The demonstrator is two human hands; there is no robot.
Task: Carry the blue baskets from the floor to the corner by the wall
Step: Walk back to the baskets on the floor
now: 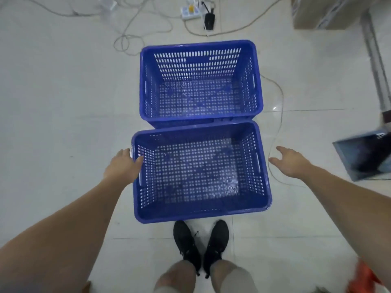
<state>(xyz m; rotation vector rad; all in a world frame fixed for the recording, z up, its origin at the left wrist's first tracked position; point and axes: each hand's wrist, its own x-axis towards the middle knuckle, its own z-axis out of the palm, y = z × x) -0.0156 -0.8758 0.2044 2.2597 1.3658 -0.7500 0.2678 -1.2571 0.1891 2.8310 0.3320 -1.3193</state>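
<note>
Two empty blue perforated baskets stand on the tiled floor, one behind the other. The near basket (201, 214) sits right in front of my feet; the far basket (198, 44) touches its back rim. My left hand (123, 166) rests against the near basket's left rim, thumb over the edge inside, fingers outside, not clearly closed. My right hand (291, 160) hovers open a short way to the right of the near basket, apart from its right wall.
A thin cable (280, 115) loops on the floor just right of both baskets, under my right hand. More cables and a power strip (190, 11) lie beyond the far basket. A dark slanted panel (364, 153) stands at right; a cardboard box (330, 11) at top right.
</note>
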